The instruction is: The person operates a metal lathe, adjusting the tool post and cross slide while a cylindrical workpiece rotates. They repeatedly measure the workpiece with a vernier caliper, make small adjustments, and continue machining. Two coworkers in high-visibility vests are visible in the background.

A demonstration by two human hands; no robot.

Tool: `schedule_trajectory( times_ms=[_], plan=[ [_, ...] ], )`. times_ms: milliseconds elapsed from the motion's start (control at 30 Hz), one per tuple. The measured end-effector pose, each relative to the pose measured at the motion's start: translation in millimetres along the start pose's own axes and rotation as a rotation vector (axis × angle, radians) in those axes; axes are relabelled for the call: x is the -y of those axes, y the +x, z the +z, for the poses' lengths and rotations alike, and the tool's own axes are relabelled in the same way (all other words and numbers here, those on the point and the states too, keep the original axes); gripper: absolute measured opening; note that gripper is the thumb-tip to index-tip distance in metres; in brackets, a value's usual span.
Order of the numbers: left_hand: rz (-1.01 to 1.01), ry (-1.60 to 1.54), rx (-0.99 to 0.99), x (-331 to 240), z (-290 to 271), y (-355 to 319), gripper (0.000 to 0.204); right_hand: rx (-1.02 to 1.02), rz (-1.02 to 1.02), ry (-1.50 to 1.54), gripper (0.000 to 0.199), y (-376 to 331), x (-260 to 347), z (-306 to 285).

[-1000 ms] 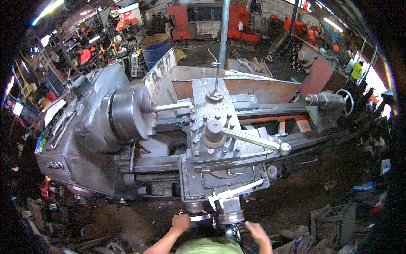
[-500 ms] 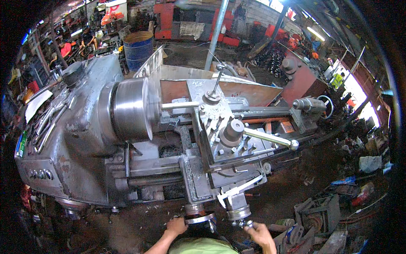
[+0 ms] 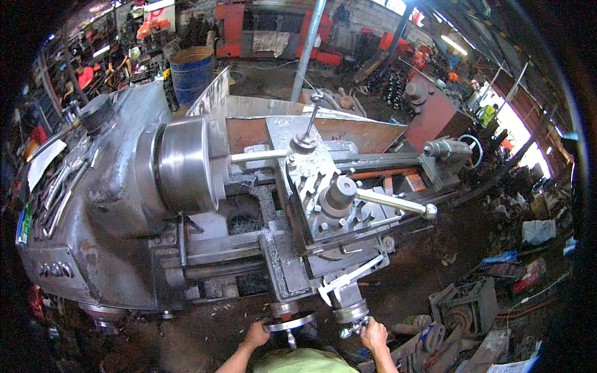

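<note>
A big metal lathe stands before me, and its chuck [image 3: 185,165] looks smeared, as if spinning. A pale rod [image 3: 258,156] runs from the tool post [image 3: 340,198] toward the chuck's face. My left hand [image 3: 256,334] is closed around the left rim of the carriage handwheel [image 3: 297,322]. To its right, my right hand [image 3: 374,334] is closed at the ball-ended crank handle [image 3: 352,329] of the cross slide; its fingers partly hide the grip. A caliper [image 3: 352,277] lies across the slide just above that crank. The tool post's long lever [image 3: 398,202] points right.
Several hand tools [image 3: 65,186] lie on the headstock at left. The tailstock [image 3: 444,151] sits at the bed's right end. A blue drum [image 3: 193,78] stands behind. Scrap and machine parts [image 3: 463,304] crowd the floor at lower right; a person in red works far left.
The handwheel's knob has swung round to the left and down. My right hand has risen a little along with the crank, which has turned. The whole view has shifted slightly.
</note>
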State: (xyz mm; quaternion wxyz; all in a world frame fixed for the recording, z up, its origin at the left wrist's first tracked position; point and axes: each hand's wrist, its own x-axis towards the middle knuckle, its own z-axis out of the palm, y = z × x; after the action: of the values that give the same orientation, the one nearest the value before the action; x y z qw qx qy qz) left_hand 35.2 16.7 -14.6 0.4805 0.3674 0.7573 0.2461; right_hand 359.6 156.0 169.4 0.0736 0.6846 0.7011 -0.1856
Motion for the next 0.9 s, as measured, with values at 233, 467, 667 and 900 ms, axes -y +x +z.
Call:
schedule_trajectory(
  times_ms=[233, 467, 667, 900],
  plan=[
    [-0.004, -0.060, 0.038, 51.6, 29.6, 22.8, 0.049, 0.360, -0.043, 0.118, 0.047, -15.1, 27.3, 35.1],
    [-0.039, 0.253, -0.060, 14.4, 0.4, 1.1, 0.041, 0.443, 0.010, 0.403, 0.039, -45.7, 24.3, -53.5],
    [-0.074, 0.406, 0.000, -29.7, -16.8, -18.8, 0.036, -0.026, -0.132, 0.249, 0.044, -41.3, 26.0, -77.1],
    [-0.058, 0.065, -0.058, -0.1, -4.5, -5.1, 0.037, -0.264, -0.089, -0.128, 0.077, -56.0, 74.6, -55.3]
  ],
)
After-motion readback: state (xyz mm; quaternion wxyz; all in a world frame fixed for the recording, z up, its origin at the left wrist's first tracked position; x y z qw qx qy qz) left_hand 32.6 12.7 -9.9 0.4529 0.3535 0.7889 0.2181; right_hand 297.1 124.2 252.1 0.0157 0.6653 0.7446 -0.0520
